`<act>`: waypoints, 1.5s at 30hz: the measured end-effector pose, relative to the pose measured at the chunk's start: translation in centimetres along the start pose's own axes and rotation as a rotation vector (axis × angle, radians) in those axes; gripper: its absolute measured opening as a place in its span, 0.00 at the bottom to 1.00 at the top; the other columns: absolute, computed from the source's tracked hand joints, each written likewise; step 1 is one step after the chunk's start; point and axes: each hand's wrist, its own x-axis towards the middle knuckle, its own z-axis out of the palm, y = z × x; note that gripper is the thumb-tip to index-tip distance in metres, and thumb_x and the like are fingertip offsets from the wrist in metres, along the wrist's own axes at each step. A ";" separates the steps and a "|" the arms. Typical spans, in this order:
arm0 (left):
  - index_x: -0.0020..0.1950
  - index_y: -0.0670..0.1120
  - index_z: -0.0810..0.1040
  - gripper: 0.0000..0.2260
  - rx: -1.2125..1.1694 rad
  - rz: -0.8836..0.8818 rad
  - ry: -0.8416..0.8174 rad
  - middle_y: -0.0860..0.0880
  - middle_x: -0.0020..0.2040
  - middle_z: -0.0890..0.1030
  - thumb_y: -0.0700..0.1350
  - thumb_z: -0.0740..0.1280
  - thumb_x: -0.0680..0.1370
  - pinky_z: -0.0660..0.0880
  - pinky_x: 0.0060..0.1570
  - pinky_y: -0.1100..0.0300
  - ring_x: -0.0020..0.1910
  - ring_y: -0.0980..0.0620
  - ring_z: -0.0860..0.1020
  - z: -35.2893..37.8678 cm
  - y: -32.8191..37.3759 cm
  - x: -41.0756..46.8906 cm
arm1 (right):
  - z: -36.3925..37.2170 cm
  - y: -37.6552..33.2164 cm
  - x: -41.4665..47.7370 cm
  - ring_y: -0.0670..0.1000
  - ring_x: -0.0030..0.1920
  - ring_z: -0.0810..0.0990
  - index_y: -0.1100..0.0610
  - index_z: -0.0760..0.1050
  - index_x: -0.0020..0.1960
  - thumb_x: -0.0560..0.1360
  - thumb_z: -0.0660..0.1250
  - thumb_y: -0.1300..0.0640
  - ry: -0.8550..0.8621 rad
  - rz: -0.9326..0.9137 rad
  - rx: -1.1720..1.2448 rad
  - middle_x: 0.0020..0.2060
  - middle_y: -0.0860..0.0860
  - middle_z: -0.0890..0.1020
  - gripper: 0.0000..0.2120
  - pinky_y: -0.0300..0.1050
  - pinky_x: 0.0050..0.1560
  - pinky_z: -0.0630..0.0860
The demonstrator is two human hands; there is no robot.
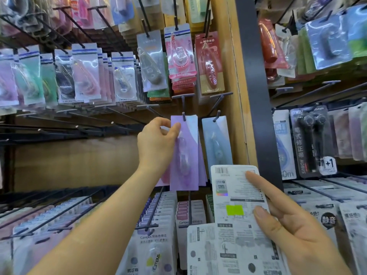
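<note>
A purple correction-tape pack (186,163) hangs on a dark peg hook (183,116) in the middle of the display. My left hand (156,143) pinches its upper left edge, thumb in front of the card. My right hand (288,231) holds two white packs with their printed backs facing me, thumb and forefinger lying across the upper pack (236,195); the lower pack (218,251) sits under it at the bottom of the view.
A blue pack (216,143) hangs on the hook just right of the purple one. MONO packs (208,64) fill the hooks above. Campus packs (151,251) hang below. Several bare hooks (59,132) jut out at left. A dark upright post (256,96) divides the racks.
</note>
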 end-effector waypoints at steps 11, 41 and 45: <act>0.55 0.55 0.75 0.10 0.088 0.201 -0.121 0.52 0.33 0.76 0.54 0.68 0.75 0.73 0.38 0.56 0.33 0.56 0.74 -3.6 2.1 -7.0 | 0.7 0.5 -0.1 0.44 0.54 0.83 0.40 0.82 0.55 0.70 0.66 0.56 0.094 -0.029 -0.122 0.51 0.44 0.86 0.17 0.38 0.52 0.80; 0.42 0.47 0.83 0.11 0.620 0.789 -0.078 0.48 0.50 0.69 0.50 0.64 0.76 0.73 0.22 0.51 0.45 0.47 0.70 -7.5 1.7 -14.0 | 1.6 -2.4 -0.4 0.51 0.37 0.84 0.61 0.85 0.44 0.61 0.75 0.46 0.143 0.042 0.220 0.44 0.61 0.85 0.20 0.36 0.32 0.79; 0.42 0.55 0.84 0.09 0.294 0.540 -0.122 0.52 0.47 0.73 0.53 0.66 0.77 0.76 0.38 0.60 0.45 0.58 0.72 -8.2 2.0 -13.2 | 2.2 -3.1 -0.3 0.52 0.50 0.85 0.49 0.82 0.57 0.68 0.75 0.46 0.060 0.087 0.165 0.53 0.54 0.85 0.19 0.44 0.36 0.81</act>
